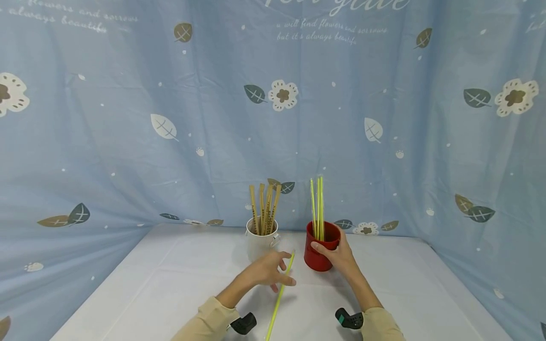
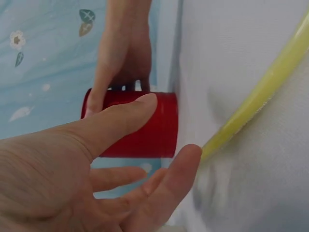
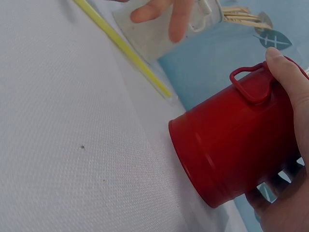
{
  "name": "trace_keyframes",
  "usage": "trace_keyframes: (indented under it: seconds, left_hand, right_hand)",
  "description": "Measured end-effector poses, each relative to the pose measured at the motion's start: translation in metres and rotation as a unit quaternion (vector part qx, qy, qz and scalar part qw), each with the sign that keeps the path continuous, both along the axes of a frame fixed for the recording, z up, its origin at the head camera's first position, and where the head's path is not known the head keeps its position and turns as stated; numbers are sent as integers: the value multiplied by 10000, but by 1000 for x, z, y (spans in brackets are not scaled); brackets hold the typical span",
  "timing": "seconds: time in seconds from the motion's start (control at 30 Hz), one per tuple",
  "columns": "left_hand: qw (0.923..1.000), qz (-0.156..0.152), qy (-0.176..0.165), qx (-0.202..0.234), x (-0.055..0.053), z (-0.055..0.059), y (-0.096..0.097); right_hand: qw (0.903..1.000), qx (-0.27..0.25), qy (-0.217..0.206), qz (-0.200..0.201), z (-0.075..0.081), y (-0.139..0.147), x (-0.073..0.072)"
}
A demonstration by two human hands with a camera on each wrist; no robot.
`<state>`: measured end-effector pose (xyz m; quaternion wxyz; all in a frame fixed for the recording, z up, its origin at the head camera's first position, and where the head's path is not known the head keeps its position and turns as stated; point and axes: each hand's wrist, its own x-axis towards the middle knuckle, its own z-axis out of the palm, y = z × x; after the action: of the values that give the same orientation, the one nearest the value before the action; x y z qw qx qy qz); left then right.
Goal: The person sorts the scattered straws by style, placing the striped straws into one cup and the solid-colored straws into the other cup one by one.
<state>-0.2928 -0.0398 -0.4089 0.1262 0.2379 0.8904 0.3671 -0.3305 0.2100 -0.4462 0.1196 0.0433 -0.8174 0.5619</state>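
Observation:
My right hand (image 1: 341,255) grips the upper part of a red metal pail (image 3: 227,135), thumb at the rim and fingers round the far side. Several long yellow-green sticks (image 1: 321,203) stand in that pail. Another such stick (image 1: 276,308), slim and with a clear tip, lies on the table between the hands. My left hand (image 1: 269,271) hovers over its far part, thumb and fingers spread apart. In the left wrist view one fingertip (image 2: 193,152) overlaps the stick's end, and the thumb overlaps the red pail beyond.
A white pail (image 1: 258,246) with several tan paper-wrapped sticks (image 1: 264,213) stands at the back, left of the red one. A white cloth (image 1: 170,293) covers the table. Behind it hangs a blue patterned curtain (image 1: 213,118). Black devices (image 1: 244,324) sit at both wrists.

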Motion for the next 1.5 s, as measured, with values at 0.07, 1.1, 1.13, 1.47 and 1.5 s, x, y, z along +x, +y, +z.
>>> trace_keyframes:
  seconds: [0.07,1.1,1.13,1.47,1.5]
  left_hand:
    - [9998,87,-67,-158,2,-1,1]
    - [9988,147,-455,-43,7,-16,6]
    - [9987,150,-480,-19,7,-17,6]
    - [9992,147,-358,-113,7,-21,9]
    - [9993,140,-331,-126,7,-21,9]
  right_hand:
    - [10000,6,-24,-20,0,0,0]
    - [9999,57,-124,-41,0,0,-2]
    - [9999,62,-134,-49,0,0,-2]
    - [9998,118,-110,-118,-1,0,-2]
    - [9998,123,-107,-123,-1,0,-2]
